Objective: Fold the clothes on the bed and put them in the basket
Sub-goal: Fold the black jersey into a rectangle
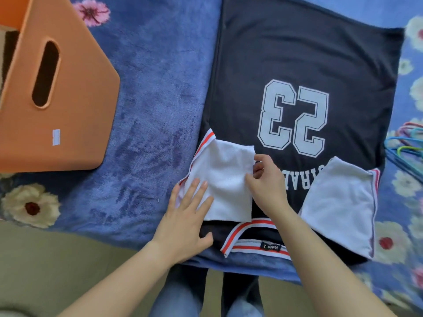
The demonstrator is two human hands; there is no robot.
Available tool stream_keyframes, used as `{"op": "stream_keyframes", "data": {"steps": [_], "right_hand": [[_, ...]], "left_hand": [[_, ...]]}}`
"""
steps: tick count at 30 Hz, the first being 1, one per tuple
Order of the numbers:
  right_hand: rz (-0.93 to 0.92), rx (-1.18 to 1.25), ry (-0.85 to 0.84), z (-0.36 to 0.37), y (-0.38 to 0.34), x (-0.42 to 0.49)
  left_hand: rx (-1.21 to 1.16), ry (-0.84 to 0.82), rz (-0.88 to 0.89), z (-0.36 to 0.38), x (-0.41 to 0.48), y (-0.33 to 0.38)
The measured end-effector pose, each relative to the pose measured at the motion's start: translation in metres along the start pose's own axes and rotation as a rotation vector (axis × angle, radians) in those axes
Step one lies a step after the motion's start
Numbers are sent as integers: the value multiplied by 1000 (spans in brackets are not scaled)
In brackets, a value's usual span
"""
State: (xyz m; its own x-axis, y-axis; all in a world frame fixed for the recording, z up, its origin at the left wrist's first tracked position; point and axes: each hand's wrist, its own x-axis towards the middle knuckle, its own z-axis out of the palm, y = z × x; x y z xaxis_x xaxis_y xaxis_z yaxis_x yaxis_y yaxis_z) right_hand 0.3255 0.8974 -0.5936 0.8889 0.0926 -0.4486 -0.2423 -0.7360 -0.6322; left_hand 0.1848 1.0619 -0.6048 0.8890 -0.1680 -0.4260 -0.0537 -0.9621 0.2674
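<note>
A dark navy T-shirt (297, 60) with a white "23" lies flat on the bed, collar toward me. Both white sleeves are folded inward over the body: the left sleeve (225, 179) and the right sleeve (341, 202). My left hand (190, 216) lies flat with straight fingers on the lower left part of the left sleeve. My right hand (265, 179) pinches the right edge of that same sleeve between thumb and fingers. The orange basket (68, 99) stands on the bed at the far left, apart from the shirt.
The bed is covered by a blue blanket (148, 110) with flower prints. Several coloured hangers (405, 143) lie at the right edge, next to the shirt. The bed's near edge runs below the collar, with my legs and the floor beneath.
</note>
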Motion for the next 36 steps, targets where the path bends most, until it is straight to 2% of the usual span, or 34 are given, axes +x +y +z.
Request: {"op": "stream_keyframes", "data": {"steps": [2, 5, 9, 13, 16, 19, 20, 22, 25, 30, 33, 36], "right_hand": [[-154, -164, 27, -8, 14, -12], [-331, -434, -26, -43, 55, -38], [-380, -768, -153, -117, 133, -83], [-397, -985, -350, -156, 189, -109], [-300, -1006, -324, -145, 205, -101], [-372, -952, -257, -134, 206, -77], [-407, -904, -253, -131, 203, -70], [-319, -704, -227, -133, 191, -58], [-34, -471, -234, -151, 161, -44], [76, -460, -464, -191, 125, -31], [189, -409, -711, -211, 117, -42], [360, -438, -992, -221, 122, -63]], "left_hand": [[26, -10, 67, -1, -4, 6], [63, -4, 203, 0, -11, 14], [158, -1, 344, 10, -9, 22], [239, -18, 307, 23, 2, 21], [241, -48, 308, 21, 5, 19], [212, 24, 337, 18, 9, 17], [193, 33, 347, 16, 12, 16], [132, 18, 343, 7, 22, 22], [36, -123, 114, -30, 49, 42], [-145, -494, -216, -89, 86, 59], [-251, -788, -318, -104, 72, 75], [-364, -1083, -435, -89, 39, 103]]}}
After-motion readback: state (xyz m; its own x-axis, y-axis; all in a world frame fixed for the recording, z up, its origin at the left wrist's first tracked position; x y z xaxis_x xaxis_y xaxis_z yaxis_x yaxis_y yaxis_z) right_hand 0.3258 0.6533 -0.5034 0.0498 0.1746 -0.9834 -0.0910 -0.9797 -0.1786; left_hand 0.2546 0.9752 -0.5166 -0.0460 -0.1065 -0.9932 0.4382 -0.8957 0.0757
